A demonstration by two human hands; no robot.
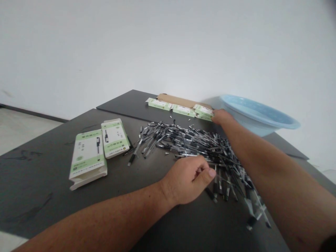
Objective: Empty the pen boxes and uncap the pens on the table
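My left hand (187,180) is closed just in front of a heap of black-and-clear pens (194,140). Its fingers are curled under the thumb, and what they hold, if anything, is hidden. Reaching over to the far side, my right hand (222,116) grips the right end of a small green-and-white pen box (204,112). Some of its fingers are out of sight behind the hand. Two similar boxes, a middle one (183,110) and a left one (159,104), lie in a row with it.
Two larger green-and-white cartons (88,154) (114,137) lie on the left of the dark table (47,164). A brown cardboard piece (181,100) sits behind the small boxes. A light blue basin (262,115) stands at the back right, near the white wall.
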